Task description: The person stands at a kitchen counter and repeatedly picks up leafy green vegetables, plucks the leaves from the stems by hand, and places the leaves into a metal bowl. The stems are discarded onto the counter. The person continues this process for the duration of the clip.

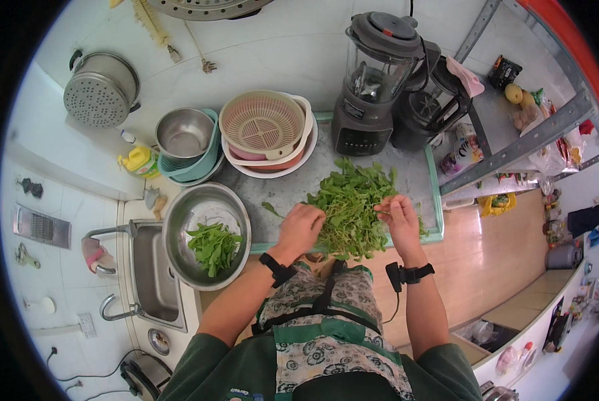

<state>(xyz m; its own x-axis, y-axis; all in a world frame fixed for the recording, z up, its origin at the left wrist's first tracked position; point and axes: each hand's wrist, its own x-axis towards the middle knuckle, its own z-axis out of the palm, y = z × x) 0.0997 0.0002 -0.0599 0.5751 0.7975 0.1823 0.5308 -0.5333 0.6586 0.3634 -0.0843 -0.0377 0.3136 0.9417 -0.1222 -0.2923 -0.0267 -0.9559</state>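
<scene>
A heap of leafy greens (352,210) with thin stems lies on the grey stone-topped table in front of me. At the heap's left edge is my left hand (299,228), its fingers curled and their tips hidden. My right hand (400,218) is at the right side, thumb and fingertips pinched on a thin stem of the greens. A single loose leaf (271,209) lies left of the heap. To the left, a wide stainless steel bowl (179,250) holds a smaller pile of picked greens (214,248).
Behind the heap stand two blenders (363,120). Stacked plastic colanders (262,120) and a steel bowl in a teal basket (189,173) are at the back left. A sink (154,280) adjoins on the left; a metal shelf rack (520,143) rises on the right.
</scene>
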